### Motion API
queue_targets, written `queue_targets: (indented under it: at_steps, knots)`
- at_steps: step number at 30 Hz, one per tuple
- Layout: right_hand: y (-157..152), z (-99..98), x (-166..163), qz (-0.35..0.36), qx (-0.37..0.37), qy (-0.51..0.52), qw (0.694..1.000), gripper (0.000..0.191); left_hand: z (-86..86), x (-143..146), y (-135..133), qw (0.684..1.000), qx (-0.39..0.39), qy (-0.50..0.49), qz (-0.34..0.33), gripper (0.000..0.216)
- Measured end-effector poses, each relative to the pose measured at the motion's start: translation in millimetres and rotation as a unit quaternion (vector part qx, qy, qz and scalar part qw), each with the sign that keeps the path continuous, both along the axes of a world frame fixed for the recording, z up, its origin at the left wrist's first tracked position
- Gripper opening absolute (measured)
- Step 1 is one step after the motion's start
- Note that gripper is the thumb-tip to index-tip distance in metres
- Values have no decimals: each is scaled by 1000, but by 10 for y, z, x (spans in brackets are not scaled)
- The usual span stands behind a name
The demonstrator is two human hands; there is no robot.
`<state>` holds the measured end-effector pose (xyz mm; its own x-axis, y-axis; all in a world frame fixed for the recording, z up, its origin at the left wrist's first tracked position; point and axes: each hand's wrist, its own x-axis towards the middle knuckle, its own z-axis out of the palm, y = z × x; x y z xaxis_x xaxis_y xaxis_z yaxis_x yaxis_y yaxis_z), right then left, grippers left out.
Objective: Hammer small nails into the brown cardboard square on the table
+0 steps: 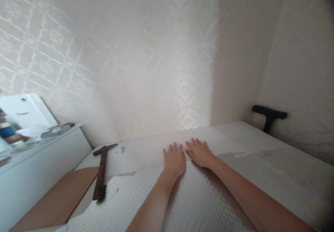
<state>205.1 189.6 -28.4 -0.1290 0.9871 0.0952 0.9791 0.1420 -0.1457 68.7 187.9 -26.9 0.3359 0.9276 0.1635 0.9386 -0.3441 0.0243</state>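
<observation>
On white panel (148,152), far side: left hand (175,162) and right hand (201,153) flat, fingers spread, gripping nothing. Hammer (102,169) at left; sheet (198,197) nearer, probably bubble wrap.

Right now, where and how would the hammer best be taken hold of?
Probably by the handle, toward its free end, the left hand coming from the right: that end lies closer to the camera, the hammer's head farther off, and that hand is the nearer one.
</observation>
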Motion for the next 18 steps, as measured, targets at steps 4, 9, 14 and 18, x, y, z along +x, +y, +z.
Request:
queue_targets:
  at_steps: [4,9,14,18]
  knots:
    - [-2,0,-3,-2,4,2,1000,54,0,0,5,1000,-9,6,3,48]
    - [5,-4,1,-4,-5,5,1000,54,1,0,6,1000,-6,5,0,48]
    - [10,-14,2,-4,-3,3,1000,54,-3,0,3,1000,-3,-9,-1,47]
    - [0,-3,0,-3,-3,2,1000,54,-5,0,-1,1000,-2,-10,-1,47]
